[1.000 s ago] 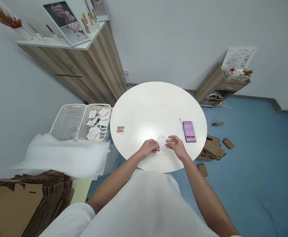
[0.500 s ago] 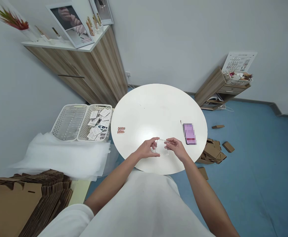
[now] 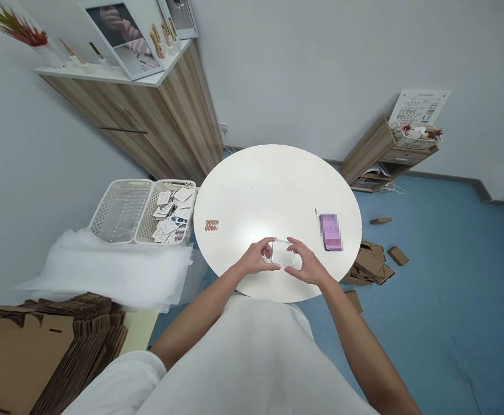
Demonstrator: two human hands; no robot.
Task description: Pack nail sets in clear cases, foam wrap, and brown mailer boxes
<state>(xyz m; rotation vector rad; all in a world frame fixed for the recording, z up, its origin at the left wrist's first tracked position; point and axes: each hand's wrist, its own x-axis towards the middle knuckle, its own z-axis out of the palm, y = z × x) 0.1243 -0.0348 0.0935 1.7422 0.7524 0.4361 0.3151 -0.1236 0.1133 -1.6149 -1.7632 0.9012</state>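
Between my two hands is a small clear plastic box [image 3: 283, 253], held over the near part of the white round table [image 3: 273, 184]. My left hand [image 3: 258, 257] grips its left side, thumb below and fingers above. The right side is pinched by my right hand [image 3: 305, 262] in the same way, with a finger bent over the top edge. Left on the table lies a set of reddish-brown press-on nails [image 3: 211, 225]. A phone with a purple, blurred screen [image 3: 331, 233] lies to the right of my right hand.
Left of the table, a white basket [image 3: 187, 233] holds many cards beside another basket of clear plastic pieces [image 3: 122, 210]. Nearer are white foam sheets [image 3: 117, 268] and stacked brown cardboard [image 3: 27, 357]. Cardboard boxes [image 3: 371, 262] lie on the floor at right.
The clear box has turned to lie squarer between my hands. My right thumb has come down to its lower edge, so both hands now frame it.
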